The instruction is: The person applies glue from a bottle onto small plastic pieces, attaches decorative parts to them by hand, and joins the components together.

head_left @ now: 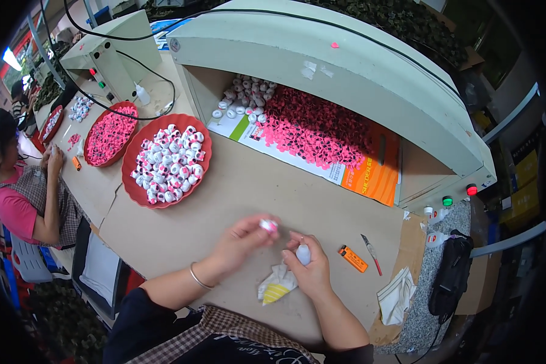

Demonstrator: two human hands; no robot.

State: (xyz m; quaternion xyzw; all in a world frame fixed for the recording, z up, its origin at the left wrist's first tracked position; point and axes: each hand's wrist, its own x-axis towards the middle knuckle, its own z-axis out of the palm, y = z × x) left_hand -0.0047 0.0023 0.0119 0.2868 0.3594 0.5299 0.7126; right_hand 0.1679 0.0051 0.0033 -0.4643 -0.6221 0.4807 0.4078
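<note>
Above the brown table, my left hand (239, 241) is closed around a small round white-and-pink piece (268, 225), slightly blurred. Just to its right, my right hand (312, 270) grips a small white squeeze bottle (303, 255); its fingertips come near the left hand. Whether those fingertips also pinch something tiny, I cannot tell. Beneath the hands lies a crumpled white cloth with yellow stripes (276, 293). A red scalloped bowl (201, 165) to the far left holds many similar white-and-pink pieces (170, 162).
A pale arched machine housing (321, 45) spans the back, with pink pieces (315, 130) and white balls (249, 94) under it. An orange lighter (353, 258), a craft knife (371, 253) and a cloth (397, 296) lie right. A person (27, 188) works at left beside another red bowl (92, 161).
</note>
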